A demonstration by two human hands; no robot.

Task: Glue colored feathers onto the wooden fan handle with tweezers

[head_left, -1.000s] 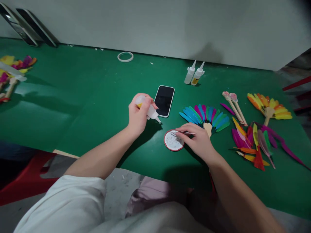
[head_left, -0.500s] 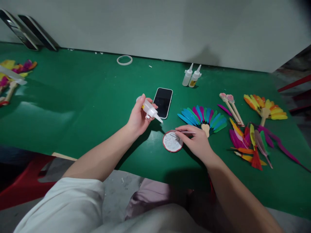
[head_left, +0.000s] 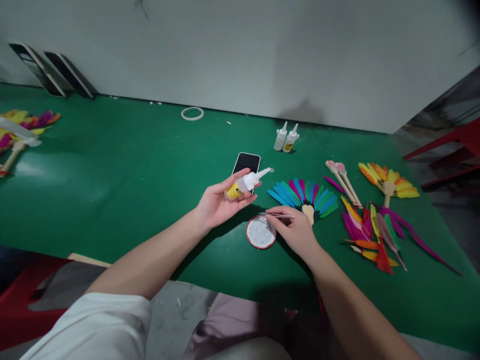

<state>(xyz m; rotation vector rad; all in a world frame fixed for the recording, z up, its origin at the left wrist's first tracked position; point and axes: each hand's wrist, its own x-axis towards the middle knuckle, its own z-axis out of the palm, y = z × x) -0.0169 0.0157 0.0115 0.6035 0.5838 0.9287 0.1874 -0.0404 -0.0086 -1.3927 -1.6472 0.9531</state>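
My left hand (head_left: 221, 200) is closed around a white glue bottle (head_left: 242, 186) with a yellow label, held above the table. Its nozzle tilts up to the right, with a small clear drop at the tip. In my right hand (head_left: 294, 227) is a pair of thin tweezers (head_left: 279, 216), pinched between thumb and fingers. Their tips reach over the far edge of a round white disc (head_left: 261, 233) with a red rim, lying on the table. Just beyond my right hand lies a fan of blue, green and purple feathers (head_left: 290, 193) with a wooden handle (head_left: 308, 214). A phone (head_left: 246, 161) lies partly behind the bottle.
Two more glue bottles (head_left: 280, 138) stand near the wall, left of two wooden sticks (head_left: 347, 182). On the right are a yellow-orange feather fan (head_left: 389, 187) and loose feathers (head_left: 369, 232). A tape ring (head_left: 192, 119) lies at the back; two phones lean against the wall.
My left hand has turned the bottle so its nozzle points up and right instead of down. My right hand stays over the disc with the tweezers. The view has shifted slightly.
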